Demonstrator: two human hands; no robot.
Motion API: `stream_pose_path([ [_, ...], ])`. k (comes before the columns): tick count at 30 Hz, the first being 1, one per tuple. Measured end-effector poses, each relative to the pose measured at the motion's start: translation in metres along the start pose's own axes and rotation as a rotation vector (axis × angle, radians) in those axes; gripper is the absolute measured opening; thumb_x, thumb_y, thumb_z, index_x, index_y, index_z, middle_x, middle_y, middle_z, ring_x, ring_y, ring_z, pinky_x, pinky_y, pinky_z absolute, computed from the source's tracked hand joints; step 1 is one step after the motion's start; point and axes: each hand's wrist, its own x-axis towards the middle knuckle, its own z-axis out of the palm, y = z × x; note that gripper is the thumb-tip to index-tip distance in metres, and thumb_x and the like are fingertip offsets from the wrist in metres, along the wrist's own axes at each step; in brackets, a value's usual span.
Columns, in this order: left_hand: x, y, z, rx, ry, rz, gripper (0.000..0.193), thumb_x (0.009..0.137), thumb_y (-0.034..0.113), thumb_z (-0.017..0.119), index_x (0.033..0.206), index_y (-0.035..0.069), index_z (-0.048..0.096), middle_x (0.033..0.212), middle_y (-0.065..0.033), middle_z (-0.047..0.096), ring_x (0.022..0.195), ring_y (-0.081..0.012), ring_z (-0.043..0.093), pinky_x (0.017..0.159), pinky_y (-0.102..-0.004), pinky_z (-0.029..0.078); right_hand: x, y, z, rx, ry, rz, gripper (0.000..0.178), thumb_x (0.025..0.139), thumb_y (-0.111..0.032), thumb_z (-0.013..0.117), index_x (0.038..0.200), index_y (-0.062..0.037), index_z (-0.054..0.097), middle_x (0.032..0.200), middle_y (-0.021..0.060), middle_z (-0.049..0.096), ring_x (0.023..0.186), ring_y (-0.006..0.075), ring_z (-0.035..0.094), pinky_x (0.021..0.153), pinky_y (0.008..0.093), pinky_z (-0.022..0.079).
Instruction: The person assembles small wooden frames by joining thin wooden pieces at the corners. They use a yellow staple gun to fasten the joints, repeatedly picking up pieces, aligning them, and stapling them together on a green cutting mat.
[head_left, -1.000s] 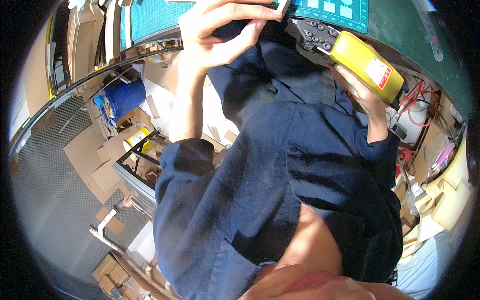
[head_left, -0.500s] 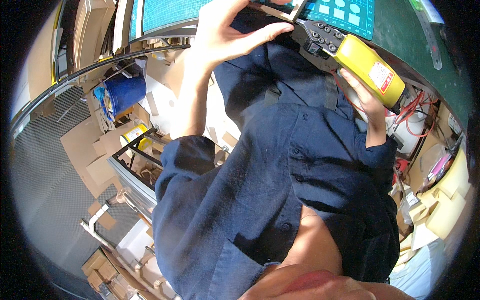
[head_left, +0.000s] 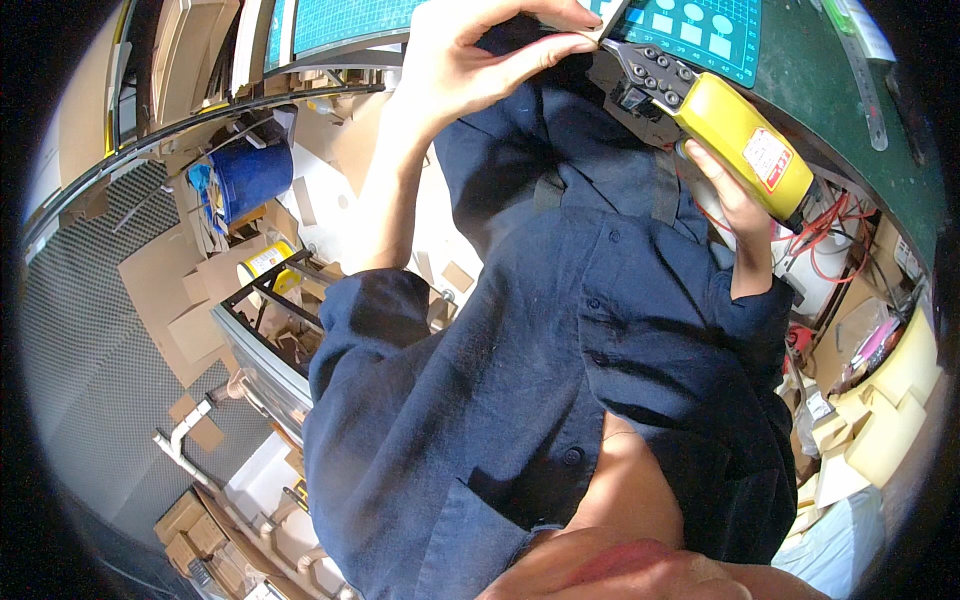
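My left hand reaches up to the top edge, its thumb and fingers pinched on a thin, flat grey-beige strip. The strip runs out of the picture at the top. My right hand is wrapped round a yellow handheld tool, whose black metal head carries several round bolts. The tool's narrow dark nose points up and left, meeting the strip right beside my left thumb tip. Whether the nose grips the strip or only touches it, I cannot tell. Most of my right fingers are hidden behind the tool body.
A teal cutting mat lies on the dark green tabletop, with a clear ruler at right. A blue bin stands lower left, near cardboard pieces. Red cables hang under the table.
My left thumb and fingers have come closer together on the strip. Both hands, the tool and the mat sit slightly farther right in the picture.
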Motion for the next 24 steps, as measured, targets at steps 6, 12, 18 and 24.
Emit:
stream_pose_path([
  [6, -0.003, -0.004, 0.003, -0.095, 0.017, -0.009, 0.022, 0.078, 0.001, 0.086, 0.097, 0.007, 0.078, 0.092, -0.0048, 0.077, 0.086, -0.0173, 0.072, 0.076, -0.0301, 0.050, 0.000, -0.004, 0.001, 0.080, 0.005, 0.075, 0.042, 0.084, -0.006, 0.084, 0.122, 0.0012, 0.068, 0.122, 0.0108, 0.073, 0.117, 0.0201, 0.067, 0.106, 0.0339, 0.047],
  [12, 0.003, 0.007, -0.006, 0.121, -0.089, 0.001, 0.028, 0.076, 0.005, 0.088, 0.101, 0.006, 0.077, 0.100, -0.0070, 0.077, 0.096, -0.0202, 0.072, 0.079, -0.0318, 0.052, 0.000, 0.002, -0.001, -0.103, -0.029, -0.094, 0.043, 0.085, -0.006, 0.083, 0.123, 0.0015, 0.067, 0.122, 0.0104, 0.074, 0.116, 0.0195, 0.067, 0.106, 0.0339, 0.047],
  [18, 0.001, 0.002, -0.006, 0.039, 0.044, 0.089, 0.031, 0.074, 0.007, 0.089, 0.102, 0.005, 0.077, 0.100, -0.0064, 0.076, 0.098, -0.0234, 0.071, 0.083, -0.0342, 0.053, 0.003, -0.004, 0.001, -0.023, 0.001, -0.070, 0.037, 0.085, -0.008, 0.083, 0.120, -0.0006, 0.072, 0.123, 0.0098, 0.074, 0.119, 0.0212, 0.066, 0.109, 0.0365, 0.045],
  [24, -0.003, -0.009, -0.004, 0.001, 0.046, 0.124, 0.023, 0.074, 0.004, 0.088, 0.095, 0.006, 0.078, 0.093, -0.0055, 0.075, 0.091, -0.0232, 0.071, 0.081, -0.0343, 0.053, 0.002, -0.002, 0.002, 0.147, -0.006, 0.020, 0.033, 0.089, -0.008, 0.080, 0.121, -0.0025, 0.072, 0.125, 0.0091, 0.073, 0.122, 0.0201, 0.065, 0.109, 0.0357, 0.044],
])
